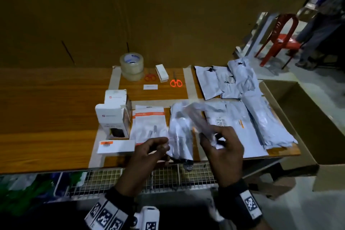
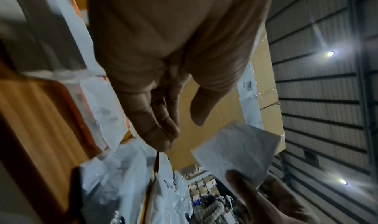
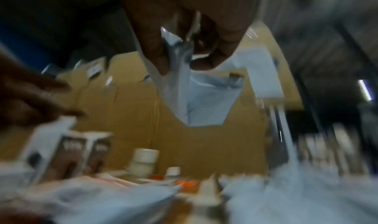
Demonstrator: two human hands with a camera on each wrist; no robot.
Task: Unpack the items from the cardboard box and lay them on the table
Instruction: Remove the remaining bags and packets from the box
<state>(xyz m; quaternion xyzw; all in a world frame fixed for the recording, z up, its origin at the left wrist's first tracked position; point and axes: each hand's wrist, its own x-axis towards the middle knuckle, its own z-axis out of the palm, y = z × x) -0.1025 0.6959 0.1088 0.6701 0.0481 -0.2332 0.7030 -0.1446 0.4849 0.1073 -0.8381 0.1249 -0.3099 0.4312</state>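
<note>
Over the table's front edge, our right hand pinches a grey plastic pouch, left hand loosely open beside it. Cardboard box sits on the right. We'd lay it flat w/o overlapping the other pouches, imo.

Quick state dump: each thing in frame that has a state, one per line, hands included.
Brown cardboard box: open, flaps out, beside table.
Grey plastic mailer bag: lifted, held over table.
Right hand: pinching the bag's crumpled end.
Left hand: fingers curled at the bag's edge, grip unclear.
White carton with window: upright, top flap raised.
Orange-handled scissors: closed, flat.
Clear tape rolls: stacked.
</note>
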